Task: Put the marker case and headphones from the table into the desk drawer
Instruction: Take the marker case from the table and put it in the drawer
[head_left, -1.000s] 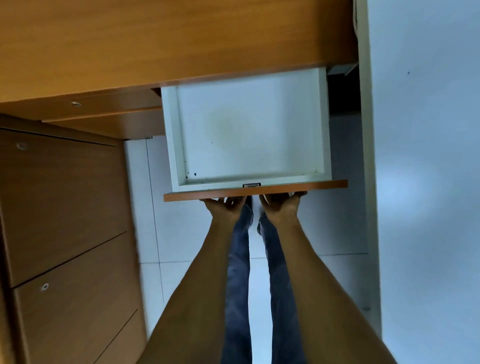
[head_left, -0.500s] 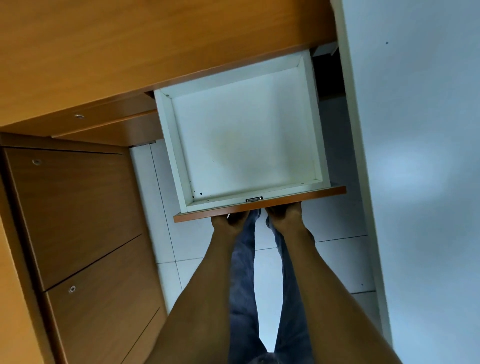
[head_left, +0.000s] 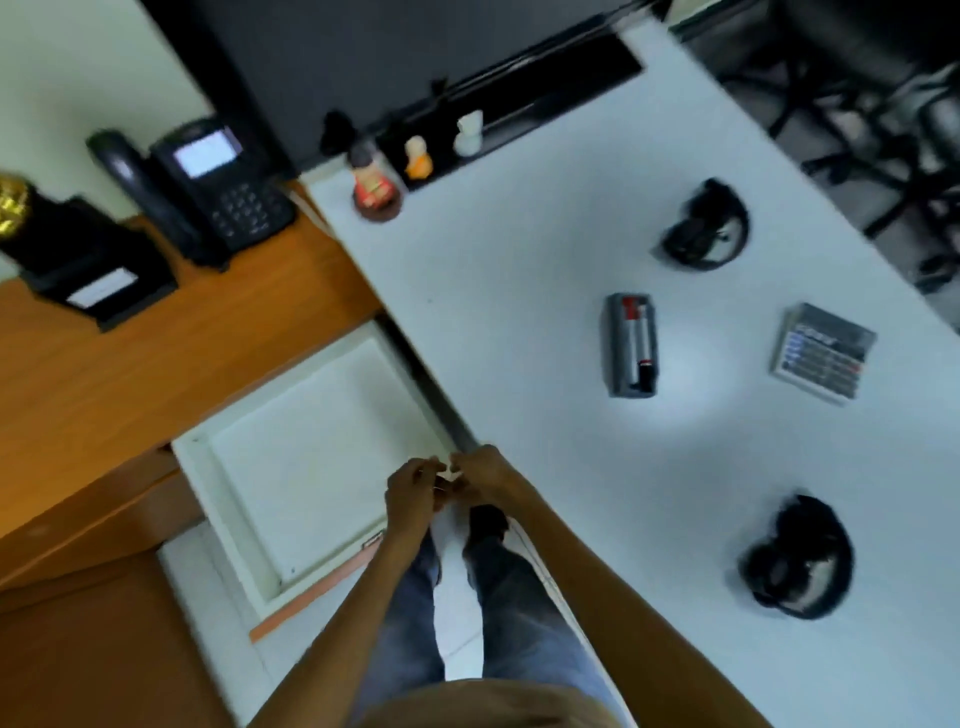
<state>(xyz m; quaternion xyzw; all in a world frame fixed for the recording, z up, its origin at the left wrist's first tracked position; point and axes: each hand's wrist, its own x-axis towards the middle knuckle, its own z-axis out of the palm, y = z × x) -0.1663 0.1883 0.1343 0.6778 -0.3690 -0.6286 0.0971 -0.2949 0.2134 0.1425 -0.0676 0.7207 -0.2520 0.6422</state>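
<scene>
The white drawer (head_left: 235, 530) stands pulled out from under the wooden desk, with nothing inside. Both hands hover over its right front corner: my left hand (head_left: 413, 492) and my right hand (head_left: 480, 474) have loosely curled fingers and hold nothing. On the white table to the right lies the grey marker case (head_left: 630, 345), well beyond my hands. One pair of black headphones (head_left: 797, 558) sits near the table's front right. A second black pair (head_left: 706, 226) lies farther back. The view is motion-blurred.
A calculator (head_left: 823, 351) lies right of the marker case. A desk phone (head_left: 208, 182) and a black plaque stand (head_left: 88, 260) sit on the wooden desk. Small figurines (head_left: 374, 179) line the dark monitor base. An office chair (head_left: 857, 78) stands beyond the table.
My hands have let go of the drawer front and risen above it. The view has swung up from under the desk to the tabletop, bringing the case and headphones into sight.
</scene>
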